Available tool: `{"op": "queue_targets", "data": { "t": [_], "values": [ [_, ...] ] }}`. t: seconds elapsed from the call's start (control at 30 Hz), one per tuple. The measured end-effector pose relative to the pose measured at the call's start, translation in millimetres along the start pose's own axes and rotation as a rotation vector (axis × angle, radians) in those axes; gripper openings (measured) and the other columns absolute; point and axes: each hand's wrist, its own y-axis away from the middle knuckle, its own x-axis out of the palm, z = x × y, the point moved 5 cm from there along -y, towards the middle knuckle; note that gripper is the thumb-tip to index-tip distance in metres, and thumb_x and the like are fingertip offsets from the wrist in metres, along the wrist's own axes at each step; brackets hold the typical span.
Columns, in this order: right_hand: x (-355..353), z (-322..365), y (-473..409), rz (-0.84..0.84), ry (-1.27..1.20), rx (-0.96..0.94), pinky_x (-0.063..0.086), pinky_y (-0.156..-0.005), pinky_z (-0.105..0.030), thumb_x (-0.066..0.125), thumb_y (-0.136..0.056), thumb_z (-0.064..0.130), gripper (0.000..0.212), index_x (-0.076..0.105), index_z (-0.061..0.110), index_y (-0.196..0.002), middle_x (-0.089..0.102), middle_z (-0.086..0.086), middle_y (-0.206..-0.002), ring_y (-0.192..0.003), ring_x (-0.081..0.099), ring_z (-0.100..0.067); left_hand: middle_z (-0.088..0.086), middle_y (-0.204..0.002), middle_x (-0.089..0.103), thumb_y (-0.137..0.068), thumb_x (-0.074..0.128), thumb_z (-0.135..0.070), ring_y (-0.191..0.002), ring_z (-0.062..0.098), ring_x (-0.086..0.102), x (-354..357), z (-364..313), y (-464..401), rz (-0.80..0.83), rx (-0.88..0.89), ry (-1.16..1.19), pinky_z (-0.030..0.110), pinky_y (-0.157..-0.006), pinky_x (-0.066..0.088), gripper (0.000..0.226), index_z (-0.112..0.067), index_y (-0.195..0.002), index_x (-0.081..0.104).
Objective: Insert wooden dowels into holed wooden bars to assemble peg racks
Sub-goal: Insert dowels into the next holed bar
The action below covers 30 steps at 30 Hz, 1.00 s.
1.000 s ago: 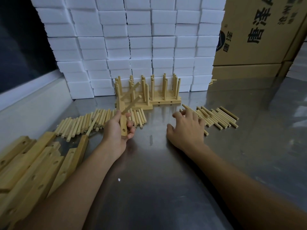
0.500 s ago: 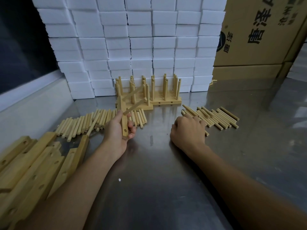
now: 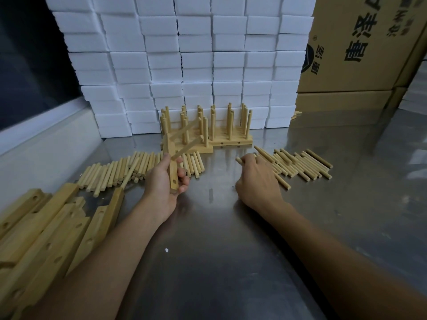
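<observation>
Holed bars [image 3: 44,229] lie heaped at the bench's [image 3: 219,250] left edge, with a row of dowels [image 3: 120,170] behind them. The left hand [image 3: 165,181] grips an upright bar [image 3: 172,167] carrying two dowels, fingers curled round it. Behind stand finished racks [image 3: 208,132] against white foam blocks [image 3: 184,61]. The right hand [image 3: 256,181] pinches a dowel [image 3: 239,160] at the edge of the right pile [image 3: 302,163]. A cardboard box [image 3: 360,47] stands far right.

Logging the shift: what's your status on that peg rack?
Left hand grips bar, two dowels in. Right hand pinching dowel from right pile. Nothing blocking.
</observation>
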Motion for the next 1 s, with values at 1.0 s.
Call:
{"op": "queue_targets", "data": {
  "t": [1.0],
  "values": [
    [-25.6, 13.5, 7.7, -0.382, -0.481, -0.248, 0.051, -0.061, -0.031, 0.062, -0.096, 0.03, 0.015, 0.054, 0.017, -0.092, 0.06, 0.006, -0.077, -0.067, 0.057, -0.009, 0.0, -0.056, 0.048, -0.105, 0.039, -0.038, -0.046, 0.013, 0.048, 6.2, -3.1, 3.7, 0.051, -0.028, 0.086, 0.021, -0.038, 0.034, 0.037, -0.011, -0.095, 0.062]
  ]
}}
